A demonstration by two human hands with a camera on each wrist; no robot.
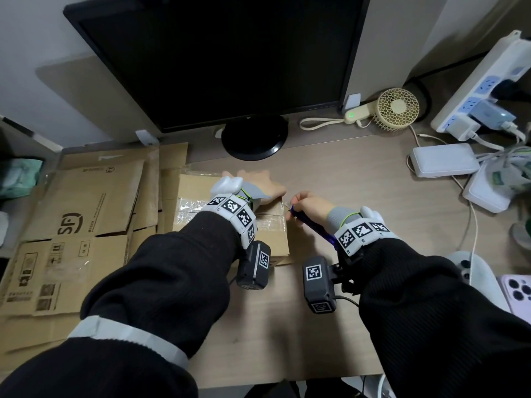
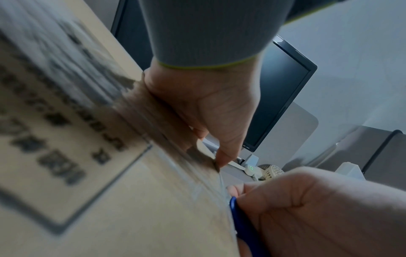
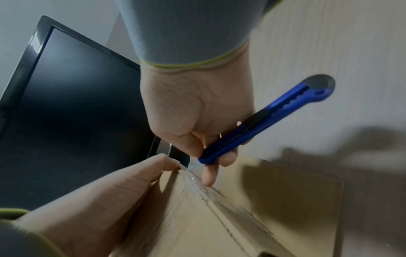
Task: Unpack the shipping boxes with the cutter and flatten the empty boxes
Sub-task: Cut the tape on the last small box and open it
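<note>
A brown shipping box (image 1: 198, 196) sealed with clear tape stands on the desk in front of me. My left hand (image 1: 258, 185) lies flat on its top, fingers spread, the thumb (image 2: 224, 156) at the right edge. My right hand (image 1: 307, 206) grips a blue cutter (image 1: 316, 225) at the box's right end. In the right wrist view the cutter (image 3: 263, 125) has its front end down at the taped seam (image 3: 197, 187) on the box's (image 3: 285, 200) top corner. The blade itself is too small to make out. The left wrist view shows the printed box side (image 2: 110, 191), blurred.
Flattened cardboard boxes (image 1: 80, 219) lie stacked at the left. A black monitor (image 1: 218, 61) on its round stand (image 1: 254, 139) is just behind the box. A hand fan (image 1: 396, 109), power strip (image 1: 482, 90), white power bank (image 1: 444, 159), cables and a phone (image 1: 517, 291) crowd the right.
</note>
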